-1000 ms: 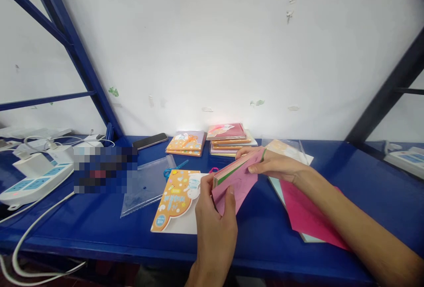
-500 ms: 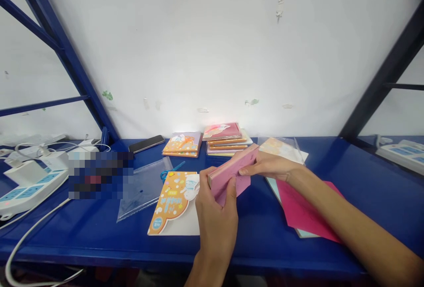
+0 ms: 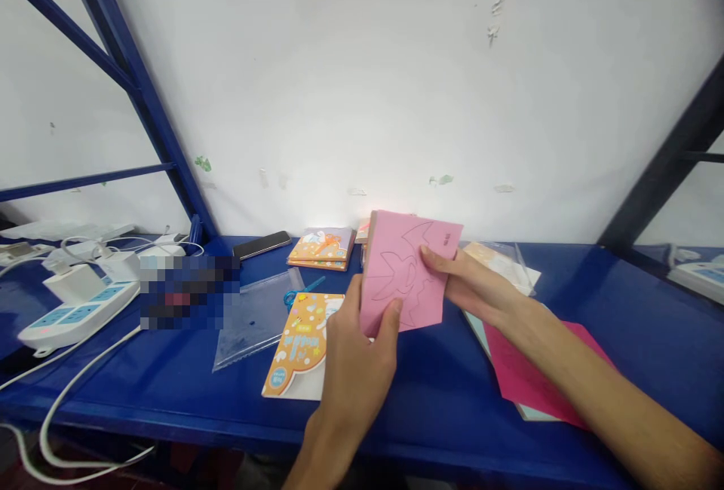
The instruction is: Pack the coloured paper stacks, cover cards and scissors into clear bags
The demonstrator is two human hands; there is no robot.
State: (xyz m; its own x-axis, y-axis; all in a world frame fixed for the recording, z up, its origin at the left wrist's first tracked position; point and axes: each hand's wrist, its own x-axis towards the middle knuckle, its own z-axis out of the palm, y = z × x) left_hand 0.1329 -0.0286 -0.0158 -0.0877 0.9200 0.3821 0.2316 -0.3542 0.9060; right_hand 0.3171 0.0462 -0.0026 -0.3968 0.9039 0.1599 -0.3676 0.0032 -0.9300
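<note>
Between my two hands, above the blue table, is a stack of pink paper sheets (image 3: 410, 271), its top sheet printed with outline shapes. My left hand (image 3: 362, 347) is closed on the lower left side, thumb on the front. On the right side my right hand (image 3: 467, 279) pinches the sheets, thumb on top. Left of my left hand lies an orange booklet cover (image 3: 302, 339) with a cartoon print, partly hidden by that hand. Under my right forearm, a magenta sheet (image 3: 532, 369) rests on pale blue paper (image 3: 535, 414).
Orange booklets (image 3: 320, 247) stand stacked by the wall. A clear plastic sleeve (image 3: 252, 324), blue scissors (image 3: 302, 291) and a black phone (image 3: 262, 244) lie to the left. Farther left is a white power strip (image 3: 79, 316) with cables. Another sleeve with paper (image 3: 503, 265) lies at right.
The pink stack has turned from nearly edge-on to face me, so its printed front now shows. Both hands keep hold. The view has shifted slightly.
</note>
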